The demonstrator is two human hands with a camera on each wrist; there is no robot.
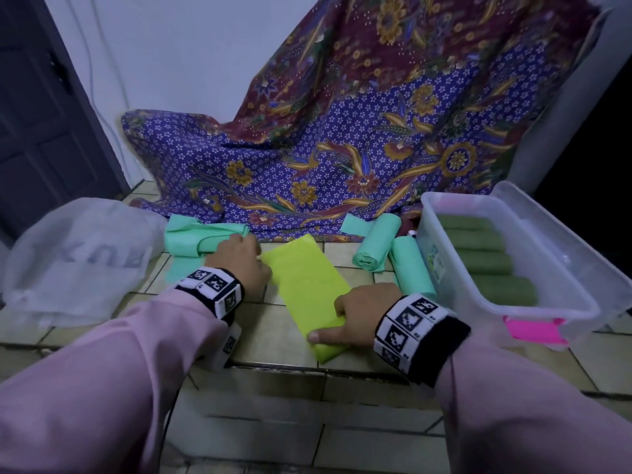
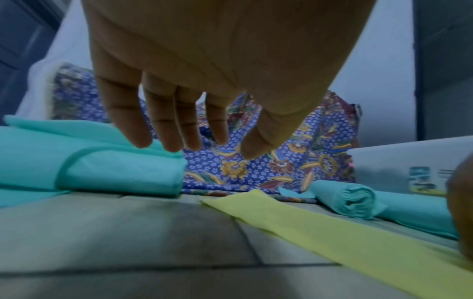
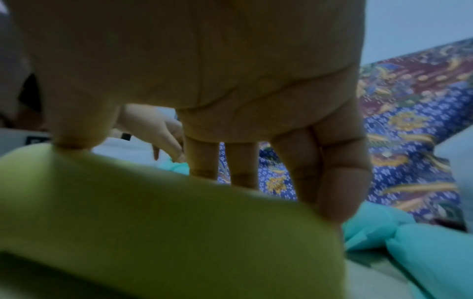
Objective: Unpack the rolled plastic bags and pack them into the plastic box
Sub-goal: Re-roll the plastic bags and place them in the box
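Note:
A yellow-green plastic bag (image 1: 304, 285) lies as a flat strip on the tiled floor, rolled up at its near end (image 3: 166, 232). My right hand (image 1: 342, 319) grips that rolled end, thumb at the near side, fingers over the far side. My left hand (image 1: 239, 258) hovers by the strip's far left corner with relaxed fingers (image 2: 174, 141), holding nothing. Right behind it lies a loosened teal bag (image 1: 191, 239). Two teal rolls (image 1: 376, 244) (image 1: 410, 268) lie beside the clear plastic box (image 1: 506, 302) at the right. Several dark green rolls (image 1: 485, 261) lie side by side in the box.
A crumpled white plastic sack (image 1: 78, 254) sits at the left. A patterned batik cloth (image 1: 342, 148) drapes down to the floor behind the bags. The box has a pink latch (image 1: 533, 330) at its near end. A dark door stands at the far left.

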